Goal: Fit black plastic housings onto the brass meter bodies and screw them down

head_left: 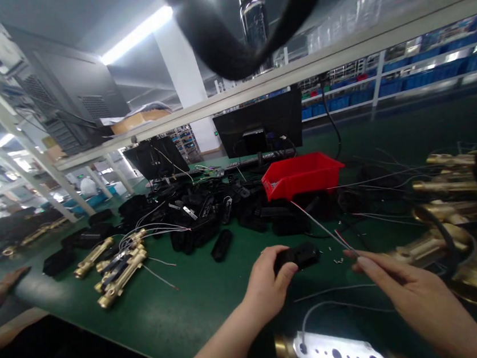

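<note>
Black casing (306,254) clamped in the left hand (268,282), grey cable (324,227) pinched in the right hand (400,280). Its ends, blurry from here, could bend if knocked

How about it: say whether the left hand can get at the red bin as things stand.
Probably yes: the red bin looks open-topped, with low black parts before it, though the left hand holds a black housing and a wire slants nearby.

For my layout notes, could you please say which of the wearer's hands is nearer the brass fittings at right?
Right. The right hand, pinching a grey cable, is close beside the brass fittings; the left hand, holding a black part, is farther leftward.
</note>
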`<state>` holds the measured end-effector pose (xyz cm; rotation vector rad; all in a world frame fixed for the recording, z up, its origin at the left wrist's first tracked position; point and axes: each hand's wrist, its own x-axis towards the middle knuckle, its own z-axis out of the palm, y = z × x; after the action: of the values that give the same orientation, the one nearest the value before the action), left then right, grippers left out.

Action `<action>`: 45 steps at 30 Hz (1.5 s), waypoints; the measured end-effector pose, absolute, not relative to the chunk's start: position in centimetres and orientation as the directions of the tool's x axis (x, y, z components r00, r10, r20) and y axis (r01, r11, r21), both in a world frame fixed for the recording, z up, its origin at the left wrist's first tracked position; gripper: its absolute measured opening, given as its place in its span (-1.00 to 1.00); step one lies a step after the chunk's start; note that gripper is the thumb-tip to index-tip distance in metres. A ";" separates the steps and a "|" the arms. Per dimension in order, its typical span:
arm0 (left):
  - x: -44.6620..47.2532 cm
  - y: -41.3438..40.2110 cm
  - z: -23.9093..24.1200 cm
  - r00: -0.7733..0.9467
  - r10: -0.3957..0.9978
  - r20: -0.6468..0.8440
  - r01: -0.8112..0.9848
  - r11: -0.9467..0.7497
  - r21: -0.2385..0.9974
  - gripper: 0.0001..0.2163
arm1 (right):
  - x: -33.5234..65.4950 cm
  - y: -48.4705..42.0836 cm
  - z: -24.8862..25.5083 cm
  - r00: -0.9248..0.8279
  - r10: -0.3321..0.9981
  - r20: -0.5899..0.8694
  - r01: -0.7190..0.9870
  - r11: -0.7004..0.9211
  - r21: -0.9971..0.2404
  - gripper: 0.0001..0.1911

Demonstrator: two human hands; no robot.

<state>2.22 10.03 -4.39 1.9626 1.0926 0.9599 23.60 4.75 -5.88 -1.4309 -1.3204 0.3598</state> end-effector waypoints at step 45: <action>3.0 8.9 -4.0 0.482 0.868 -0.123 -0.075 0.180 0.981 -0.34 | 21.6 2.8 -4.6 -0.026 0.727 0.686 0.750 0.468 -0.468 -0.68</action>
<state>2.96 8.86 -3.98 1.2067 0.8320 0.7878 21.64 2.79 -4.64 -1.2629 -1.7544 -0.0294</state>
